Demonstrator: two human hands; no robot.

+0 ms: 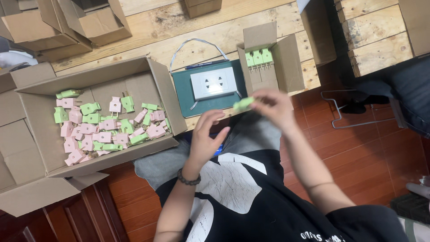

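My right hand (pixel 273 105) pinches a light green plug (pixel 243 104) by one end, just in front of the table edge. My left hand (pixel 207 136) hovers below and left of it, fingers spread, holding nothing. On the table beyond sits a white socket (pixel 213 83) on a dark green board (pixel 181 94). A small open carton (pixel 286 62) at the right holds three green plugs (pixel 258 57) standing in a row. A large open carton (pixel 163 96) at the left holds several loose pink and green plugs (pixel 105 127).
A pen (pixel 204 65) and a grey cord loop (pixel 197 42) lie behind the green board. More cardboard boxes (pixel 67 22) stand at the back left. A wooden pallet stack (pixel 374 33) and a wire frame (pixel 340 110) are at the right, over the red tiled floor.
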